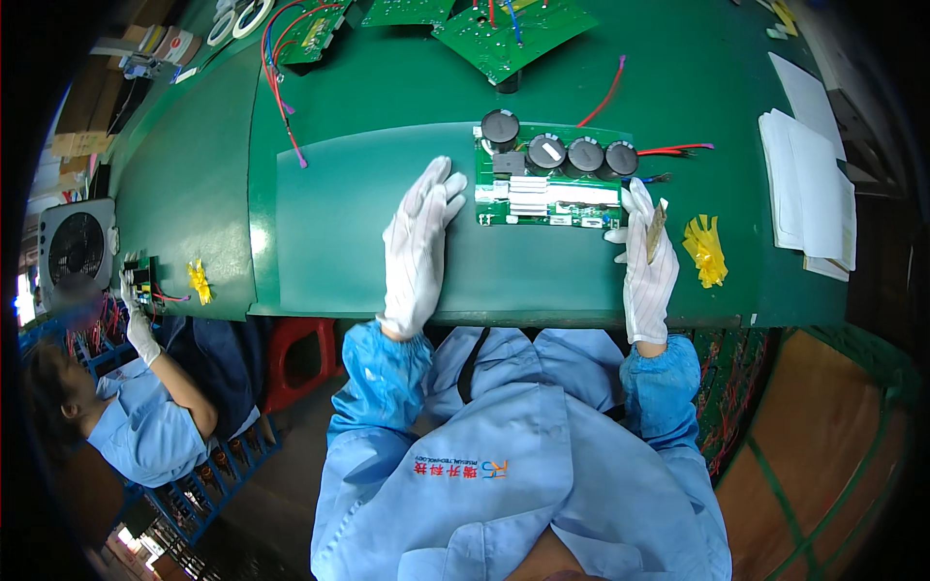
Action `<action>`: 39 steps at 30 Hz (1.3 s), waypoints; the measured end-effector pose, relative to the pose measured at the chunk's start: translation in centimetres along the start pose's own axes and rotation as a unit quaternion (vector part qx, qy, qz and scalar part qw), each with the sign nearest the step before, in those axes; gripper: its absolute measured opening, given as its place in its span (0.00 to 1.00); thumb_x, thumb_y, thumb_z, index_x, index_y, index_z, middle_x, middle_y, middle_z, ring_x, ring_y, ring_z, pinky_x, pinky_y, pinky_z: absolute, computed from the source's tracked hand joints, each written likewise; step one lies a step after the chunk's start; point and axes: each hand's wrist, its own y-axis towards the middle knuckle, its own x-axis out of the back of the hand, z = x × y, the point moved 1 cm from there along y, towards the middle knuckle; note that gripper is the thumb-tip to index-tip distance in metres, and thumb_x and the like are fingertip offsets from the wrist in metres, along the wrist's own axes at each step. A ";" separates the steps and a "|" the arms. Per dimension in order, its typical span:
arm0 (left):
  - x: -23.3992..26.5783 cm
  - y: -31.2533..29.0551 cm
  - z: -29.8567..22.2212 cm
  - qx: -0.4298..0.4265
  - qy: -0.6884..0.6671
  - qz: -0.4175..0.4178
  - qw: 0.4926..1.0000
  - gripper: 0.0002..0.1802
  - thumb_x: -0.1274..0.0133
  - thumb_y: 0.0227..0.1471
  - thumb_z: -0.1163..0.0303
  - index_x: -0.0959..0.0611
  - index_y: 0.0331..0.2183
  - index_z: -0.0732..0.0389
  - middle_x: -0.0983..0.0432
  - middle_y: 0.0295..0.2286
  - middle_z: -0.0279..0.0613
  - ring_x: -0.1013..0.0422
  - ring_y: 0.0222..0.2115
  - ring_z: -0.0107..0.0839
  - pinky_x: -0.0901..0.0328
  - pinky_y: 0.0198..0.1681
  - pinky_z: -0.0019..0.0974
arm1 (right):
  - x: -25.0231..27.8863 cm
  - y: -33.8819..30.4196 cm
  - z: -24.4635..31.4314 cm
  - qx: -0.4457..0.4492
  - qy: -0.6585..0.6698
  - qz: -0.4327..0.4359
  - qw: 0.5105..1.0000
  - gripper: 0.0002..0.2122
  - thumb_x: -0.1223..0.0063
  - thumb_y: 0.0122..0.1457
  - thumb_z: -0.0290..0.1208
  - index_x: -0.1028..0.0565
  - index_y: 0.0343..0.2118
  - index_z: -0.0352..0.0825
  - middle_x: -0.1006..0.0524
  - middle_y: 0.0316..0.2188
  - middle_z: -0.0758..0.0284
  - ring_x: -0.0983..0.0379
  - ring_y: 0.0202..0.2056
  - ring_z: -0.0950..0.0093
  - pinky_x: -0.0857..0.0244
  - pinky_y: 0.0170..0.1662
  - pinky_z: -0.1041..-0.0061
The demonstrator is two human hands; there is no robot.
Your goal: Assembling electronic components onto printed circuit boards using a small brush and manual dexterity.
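A green circuit board [552,208] lies in front of me on a translucent mat. Black round capacitors [585,155] stand along its far side, and silvery heat sinks [529,196] and white parts sit nearer me. My left hand [417,252], in a white striped glove, is open beside the board's left edge, fingers stretched out and apparently just off it. At the right edge, my gloved right hand [647,276] has its thumb and fingertips at the near corner. A narrow brownish strip-like tool [657,230] is held along its fingers; its exact kind is unclear. Red and black leads [673,149] stick out rightward.
More green boards [513,39] with wires lie at the far side. Yellow strips [705,252] are stuck right of my right hand; white papers [804,184] lie at the right edge. On the left, a co-worker's gloved hand [140,324] touches a small board near a fan [77,244].
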 end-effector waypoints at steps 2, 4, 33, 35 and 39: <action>-0.1 2.1 0.6 0.031 -0.139 0.060 0.988 0.31 0.54 0.70 0.63 0.36 0.65 0.74 0.38 0.65 0.54 0.38 0.65 0.45 0.42 0.67 0.46 | 0.2 0.1 -0.5 -0.001 0.005 0.002 1.000 0.19 0.54 0.73 0.33 0.30 0.63 0.30 0.25 0.61 0.65 0.21 0.35 0.79 0.31 0.31 0.80; -0.1 4.2 1.2 0.046 -0.268 0.162 0.949 0.31 0.53 0.68 0.66 0.36 0.65 0.75 0.39 0.66 0.53 0.40 0.66 0.44 0.44 0.68 0.46 | 0.5 0.1 -0.7 -0.011 0.018 0.028 0.999 0.20 0.55 0.74 0.34 0.30 0.64 0.31 0.25 0.62 0.65 0.21 0.36 0.79 0.31 0.33 0.80; -0.5 6.2 2.6 0.115 -0.257 0.075 0.957 0.35 0.58 0.57 0.75 0.38 0.65 0.77 0.37 0.64 0.55 0.41 0.66 0.39 0.53 0.72 0.35 | 1.3 -0.2 0.2 0.013 0.027 0.041 0.999 0.23 0.61 0.76 0.40 0.26 0.58 0.23 0.18 0.51 0.58 0.20 0.34 0.75 0.30 0.35 0.78; -0.5 6.1 2.4 0.104 -0.236 0.076 0.963 0.35 0.58 0.57 0.75 0.37 0.65 0.77 0.37 0.64 0.55 0.41 0.66 0.39 0.53 0.72 0.35 | 1.2 -0.2 0.4 0.005 0.039 0.040 0.998 0.23 0.61 0.76 0.40 0.26 0.58 0.22 0.18 0.50 0.58 0.20 0.34 0.75 0.30 0.35 0.78; -0.1 6.2 2.9 0.090 -0.190 0.069 0.975 0.33 0.59 0.59 0.76 0.37 0.64 0.78 0.38 0.64 0.55 0.42 0.66 0.39 0.54 0.72 0.35 | 1.2 -0.2 0.4 -0.005 0.050 0.038 0.998 0.24 0.61 0.76 0.40 0.27 0.58 0.21 0.18 0.49 0.57 0.20 0.34 0.74 0.31 0.35 0.78</action>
